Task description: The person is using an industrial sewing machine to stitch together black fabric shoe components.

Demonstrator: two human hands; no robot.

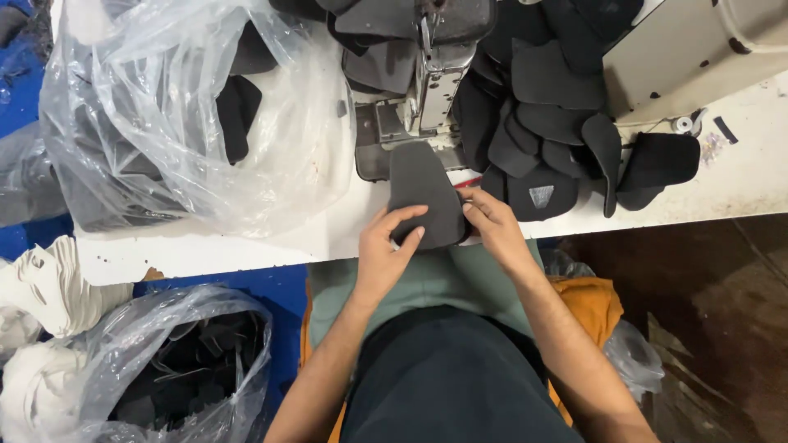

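Observation:
A dark grey, tongue-shaped padded piece (420,189) lies on the white table (246,238), its narrow end pointing at the sewing machine's needle area (431,98). My left hand (386,246) presses on its near left edge with fingers spread over it. My right hand (491,223) pinches the piece's right edge, next to a small red strip. A heap of similar dark pieces (550,115) lies right of the machine, one with a small grey label.
A large clear plastic bag (180,107) with dark pieces sits on the table's left. Another clear bag (189,369) of dark scraps stands on the floor at lower left, beside white material (41,287). The machine's cream body (698,49) fills the upper right.

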